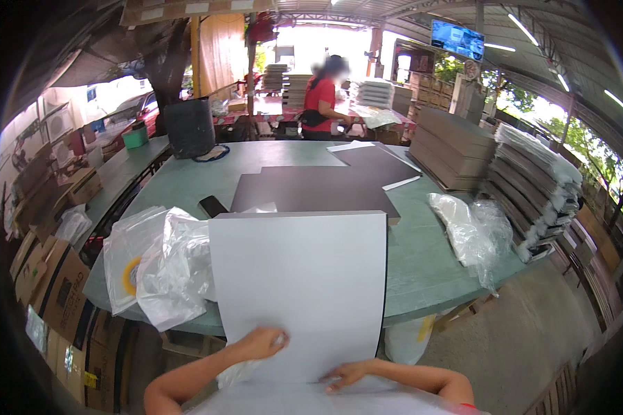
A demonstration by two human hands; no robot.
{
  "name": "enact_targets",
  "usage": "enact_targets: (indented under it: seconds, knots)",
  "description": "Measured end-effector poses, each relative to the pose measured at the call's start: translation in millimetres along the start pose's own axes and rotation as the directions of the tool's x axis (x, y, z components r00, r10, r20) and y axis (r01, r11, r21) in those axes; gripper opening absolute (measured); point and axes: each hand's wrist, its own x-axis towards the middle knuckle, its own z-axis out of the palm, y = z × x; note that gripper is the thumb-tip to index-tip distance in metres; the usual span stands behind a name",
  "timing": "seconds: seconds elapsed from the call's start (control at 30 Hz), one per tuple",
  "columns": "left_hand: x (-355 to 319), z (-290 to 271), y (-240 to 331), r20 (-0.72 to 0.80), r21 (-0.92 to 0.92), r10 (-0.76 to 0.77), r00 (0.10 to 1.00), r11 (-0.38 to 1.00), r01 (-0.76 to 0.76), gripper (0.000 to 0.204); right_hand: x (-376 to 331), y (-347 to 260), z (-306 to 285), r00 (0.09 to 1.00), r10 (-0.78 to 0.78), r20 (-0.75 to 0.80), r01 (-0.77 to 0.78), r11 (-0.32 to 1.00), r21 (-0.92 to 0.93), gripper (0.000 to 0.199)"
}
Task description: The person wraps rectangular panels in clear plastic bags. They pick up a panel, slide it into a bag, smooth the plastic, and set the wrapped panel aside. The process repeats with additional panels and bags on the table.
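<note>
A large white-faced board [298, 277] with a dark right edge stands upright in front of me, against the near side of the green table. Across its lower end and my lap spreads a clear plastic bag [284, 400]. My left hand [259, 344] is over the lower left of the board, fingers curled in, with clear plastic hanging below the palm. Lower and to the right, my right hand [347, 375] pinches at the bag's upper edge near the board's bottom. What lies under the fingertips of both hands is partly hidden.
The green table [422, 273] carries dark grey boards [304, 188], a phone [213, 206], plastic bags with a yellow tape roll [131, 277], more crumpled plastic [467, 232] and a dark bin [190, 129]. Board stacks [451, 149] rise at right. A person in red [318, 104] stands beyond.
</note>
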Motion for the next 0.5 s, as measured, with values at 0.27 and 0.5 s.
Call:
enact_targets:
  seconds: [0.27,0.5]
  knots:
    - [-11.7,-87.7,102.0,-0.521,-0.04,0.285,0.805,0.933,-0.356,0.053,-36.6,-143.5,-85.1,0.709,-0.133,-0.692,0.474,0.817,0.329,0.045]
    - [-19.7,-48.6,43.9,-0.423,-0.29,-0.299,0.855,0.939,0.184,0.047,-56.9,-141.2,-82.1,0.66,-0.119,-0.742,0.634,0.619,0.464,0.07]
